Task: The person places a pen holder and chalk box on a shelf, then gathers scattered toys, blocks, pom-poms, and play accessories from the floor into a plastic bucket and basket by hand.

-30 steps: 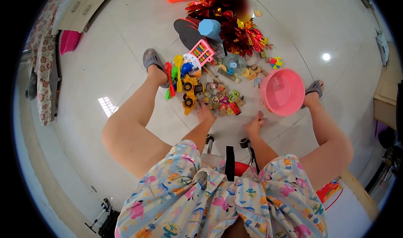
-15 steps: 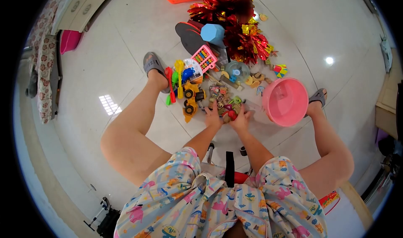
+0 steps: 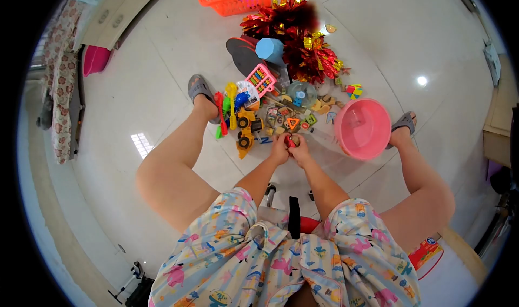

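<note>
Above the floor [image 3: 178, 96], the left hand [image 3: 279, 149] and right hand [image 3: 300, 150] close around a red piece [image 3: 291, 141]; gentle, even finger pressure should keep it steady.

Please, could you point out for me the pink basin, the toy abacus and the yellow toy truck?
Pink basin [image 3: 363, 129]: head view, on its inside.
Toy abacus [image 3: 261, 80]: head view, on its beads.
Yellow toy truck [image 3: 247, 128]: head view, on its body between the wheels.
</note>
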Action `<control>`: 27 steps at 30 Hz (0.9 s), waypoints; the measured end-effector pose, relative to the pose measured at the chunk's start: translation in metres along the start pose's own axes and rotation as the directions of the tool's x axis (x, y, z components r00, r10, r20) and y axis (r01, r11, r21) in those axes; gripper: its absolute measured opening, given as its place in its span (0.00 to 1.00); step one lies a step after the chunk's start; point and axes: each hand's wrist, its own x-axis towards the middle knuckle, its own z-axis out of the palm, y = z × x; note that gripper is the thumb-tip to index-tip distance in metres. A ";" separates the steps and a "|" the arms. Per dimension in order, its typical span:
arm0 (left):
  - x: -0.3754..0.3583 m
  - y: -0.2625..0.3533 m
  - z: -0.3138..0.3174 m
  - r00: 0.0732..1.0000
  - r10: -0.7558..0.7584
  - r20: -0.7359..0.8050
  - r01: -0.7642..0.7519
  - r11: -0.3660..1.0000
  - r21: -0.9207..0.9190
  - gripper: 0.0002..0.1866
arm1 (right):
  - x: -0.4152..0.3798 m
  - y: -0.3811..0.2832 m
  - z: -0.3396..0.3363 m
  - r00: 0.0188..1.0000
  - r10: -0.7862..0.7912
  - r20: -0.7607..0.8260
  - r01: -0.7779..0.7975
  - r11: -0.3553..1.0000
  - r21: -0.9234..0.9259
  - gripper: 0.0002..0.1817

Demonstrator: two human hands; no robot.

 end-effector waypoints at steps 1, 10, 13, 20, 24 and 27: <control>-0.003 0.007 0.004 1.000 -0.008 0.011 0.008 0.999 -0.052 0.35 | -0.004 -0.006 0.000 0.999 0.040 0.006 -0.040 0.999 0.019 0.38; -0.045 0.110 0.094 0.735 0.573 0.361 -0.673 0.553 0.492 0.29 | -0.051 -0.088 -0.051 0.910 -0.360 -0.207 0.413 0.834 0.367 0.34; -0.055 0.128 0.142 0.697 0.573 0.431 -0.717 0.575 0.394 0.32 | -0.068 -0.114 -0.083 0.834 -0.427 -0.351 0.547 0.728 0.414 0.31; -0.049 0.078 0.202 0.735 0.497 0.462 -0.640 0.732 0.232 0.42 | -0.068 -0.114 -0.146 0.736 -0.260 -0.624 0.630 0.602 0.491 0.29; -0.039 0.083 0.161 0.897 0.379 0.228 -0.436 0.843 0.314 0.35 | -0.042 -0.102 -0.139 0.159 -0.487 -0.859 0.497 0.791 -0.356 0.26; -0.012 0.073 0.092 0.877 0.472 -0.090 -0.242 0.595 0.766 0.33 | -0.046 -0.107 -0.110 0.124 -0.807 -0.578 0.362 0.579 -0.731 0.26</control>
